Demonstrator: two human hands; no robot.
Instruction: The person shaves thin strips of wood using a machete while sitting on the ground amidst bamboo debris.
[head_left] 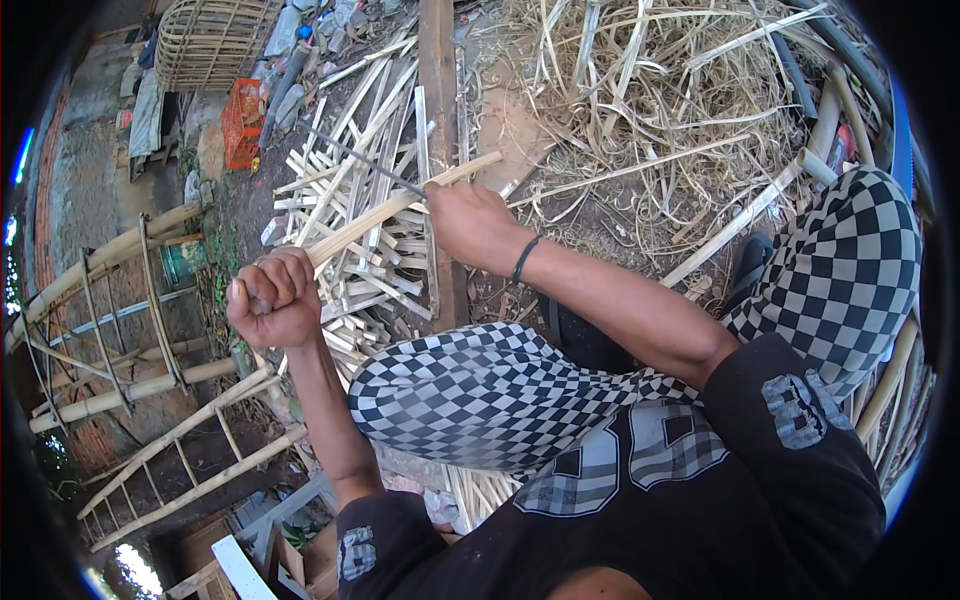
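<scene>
Dirt ground [625, 240], loosely heaped pale strips [397, 265], tangled shavings [660, 90], long brown beam [440, 80]

1 wide fisheye view looks steeply down from the wearer's head, above and behind the pale strip [365, 223], quite near it, facing past its far side.

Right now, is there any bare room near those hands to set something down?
Mainly one small patch: the flat tan area, lightly littered, between the long brown wooden beam and the tangled heap of pale curly shavings. Left of the beam, pale split strips lie crowded; between the left hand and right hand, a long pale strip blocks passage.
</scene>
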